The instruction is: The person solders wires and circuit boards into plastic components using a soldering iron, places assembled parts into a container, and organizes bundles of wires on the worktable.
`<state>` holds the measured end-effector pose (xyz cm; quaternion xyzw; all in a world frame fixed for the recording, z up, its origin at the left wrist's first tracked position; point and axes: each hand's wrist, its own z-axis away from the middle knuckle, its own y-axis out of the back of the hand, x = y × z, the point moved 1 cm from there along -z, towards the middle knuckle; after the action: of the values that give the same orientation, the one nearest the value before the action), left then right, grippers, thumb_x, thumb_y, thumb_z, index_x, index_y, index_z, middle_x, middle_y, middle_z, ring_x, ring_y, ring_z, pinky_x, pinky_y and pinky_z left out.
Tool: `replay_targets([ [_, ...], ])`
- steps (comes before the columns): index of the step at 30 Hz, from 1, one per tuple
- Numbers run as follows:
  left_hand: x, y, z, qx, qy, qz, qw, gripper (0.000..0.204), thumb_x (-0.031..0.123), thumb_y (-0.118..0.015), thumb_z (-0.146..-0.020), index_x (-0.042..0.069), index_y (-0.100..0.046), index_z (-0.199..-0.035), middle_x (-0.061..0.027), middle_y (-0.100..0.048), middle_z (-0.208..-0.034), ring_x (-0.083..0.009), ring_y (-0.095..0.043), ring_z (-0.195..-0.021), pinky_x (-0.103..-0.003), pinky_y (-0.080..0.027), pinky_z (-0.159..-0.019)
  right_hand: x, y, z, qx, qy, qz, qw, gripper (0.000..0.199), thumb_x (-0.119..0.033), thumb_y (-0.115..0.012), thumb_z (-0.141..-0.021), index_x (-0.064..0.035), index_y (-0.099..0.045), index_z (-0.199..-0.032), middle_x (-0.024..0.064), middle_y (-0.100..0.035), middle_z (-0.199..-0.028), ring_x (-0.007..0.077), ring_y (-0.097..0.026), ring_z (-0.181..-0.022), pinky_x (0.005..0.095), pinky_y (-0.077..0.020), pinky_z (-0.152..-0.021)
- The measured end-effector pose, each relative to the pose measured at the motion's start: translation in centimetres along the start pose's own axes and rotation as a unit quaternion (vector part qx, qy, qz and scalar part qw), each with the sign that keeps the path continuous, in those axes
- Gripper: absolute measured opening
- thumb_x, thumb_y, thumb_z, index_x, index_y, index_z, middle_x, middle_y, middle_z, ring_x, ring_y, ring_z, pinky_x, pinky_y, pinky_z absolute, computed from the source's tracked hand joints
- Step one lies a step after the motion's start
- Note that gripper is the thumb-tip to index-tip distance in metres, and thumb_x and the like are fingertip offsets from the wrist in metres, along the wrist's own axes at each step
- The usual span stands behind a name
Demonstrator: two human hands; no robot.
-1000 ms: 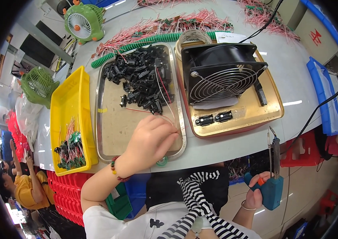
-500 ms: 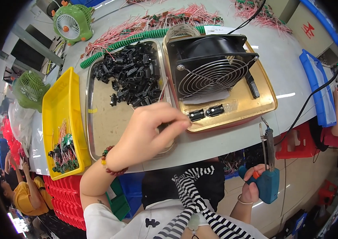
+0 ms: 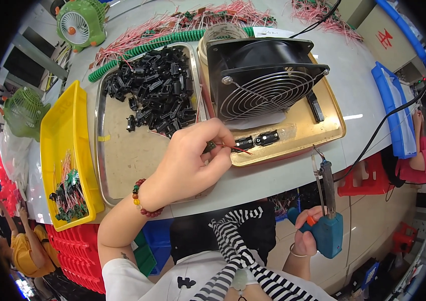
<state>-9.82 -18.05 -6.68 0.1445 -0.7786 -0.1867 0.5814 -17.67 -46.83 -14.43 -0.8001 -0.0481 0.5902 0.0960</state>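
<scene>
My left hand (image 3: 190, 158) is pinched near the front edge of the gold tray (image 3: 330, 134). Thin red wires (image 3: 240, 149) stick out to the right from its fingers, with a small dark greenish piece, perhaps a circuit board, partly hidden in the grip. Just beyond the fingertips, two black plastic housings (image 3: 267, 138) lie side by side on the tray. Lower right, my right hand (image 3: 305, 235) is wrapped round a blue soldering gun (image 3: 329, 233); its metal tip points up, close to the table's front edge.
A black fan (image 3: 268, 90) with a wire grille stands on the gold tray. Left of it, a metal tray (image 3: 122, 175) holds heaped black housings (image 3: 157, 85). A yellow bin (image 3: 80, 160) contains wired green boards. A black cable (image 3: 373, 148) crosses at right. Other people sit at both sides.
The view has shifted slightly. My left hand has turned a little, and the red wires now show at its fingers. My right hand still holds the soldering gun.
</scene>
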Motion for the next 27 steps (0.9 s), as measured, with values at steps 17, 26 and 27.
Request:
replay_targets([
  [17, -1.2, 0.1, 0.3, -0.004, 0.016, 0.149, 0.989, 0.012, -0.002, -0.051, -0.079, -0.002, -0.056, -0.091, -0.0083, -0.062, -0.079, -0.015, -0.062, -0.074, -0.027, -0.048, -0.068, 0.0, -0.8, -0.1, -0.029, -0.023, -0.002, 0.999, 0.046, -0.028, -0.074, -0.075, -0.0028, -0.049, -0.106, 0.0121, -0.055, -0.101, 0.0187, -0.058, -0.064, 0.0303, -0.0446, -0.06],
  [26, -0.9, 0.0, 0.3, 0.003, 0.019, 0.171, 0.985, 0.013, -0.004, -0.05, -0.078, -0.003, -0.055, -0.09, -0.0083, -0.062, -0.079, -0.0141, -0.065, -0.076, -0.026, -0.05, -0.068, 0.4, -0.9, -0.1, -0.028, -0.015, 0.0, 0.999, 0.045, -0.024, -0.07, -0.074, -0.0006, -0.047, -0.106, 0.014, -0.053, -0.101, 0.0181, -0.055, -0.06, 0.0285, -0.0417, -0.056],
  [27, -0.9, 0.0, 0.3, 0.005, 0.016, 0.167, 0.986, 0.014, -0.004, -0.05, -0.078, -0.003, -0.055, -0.09, -0.0085, -0.062, -0.08, -0.0145, -0.065, -0.077, -0.026, -0.05, -0.069, 0.5, -0.9, -0.2, -0.027, 0.002, -0.004, 1.0, 0.042, -0.019, -0.068, -0.073, 0.0002, -0.047, -0.104, 0.0159, -0.052, -0.1, 0.0186, -0.052, -0.057, 0.027, -0.0399, -0.051],
])
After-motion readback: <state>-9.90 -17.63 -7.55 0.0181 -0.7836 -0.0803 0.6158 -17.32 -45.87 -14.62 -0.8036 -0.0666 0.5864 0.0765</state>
